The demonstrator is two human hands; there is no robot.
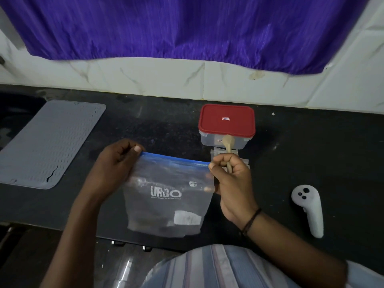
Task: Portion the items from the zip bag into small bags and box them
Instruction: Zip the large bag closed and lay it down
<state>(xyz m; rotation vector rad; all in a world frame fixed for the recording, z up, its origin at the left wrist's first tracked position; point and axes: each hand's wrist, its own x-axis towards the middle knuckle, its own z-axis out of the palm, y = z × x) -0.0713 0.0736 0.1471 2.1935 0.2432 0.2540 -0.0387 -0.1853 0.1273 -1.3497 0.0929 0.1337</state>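
Head view: zip bag (168, 196) seal runs left-right, pinched between left hand (116, 161) and right hand (230, 173); right also grips wooden spoon (228, 145).

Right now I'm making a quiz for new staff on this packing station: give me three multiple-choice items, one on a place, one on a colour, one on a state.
1. Where does the grey mat lie?
A. Left of the zip bag
B. Under the box
C. On the white controller

2. What colour is the lid of the box?
A. Blue
B. Red
C. Green

3. How is the zip bag held?
A. Lying flat, untouched
B. By one hand only
C. By both hands at its top corners

Answers:
1 A: the mat sits at the counter's left end.
2 B: the lid is plainly red.
3 C: the left hand pinches one corner, the right hand, which also holds a spoon, the other.
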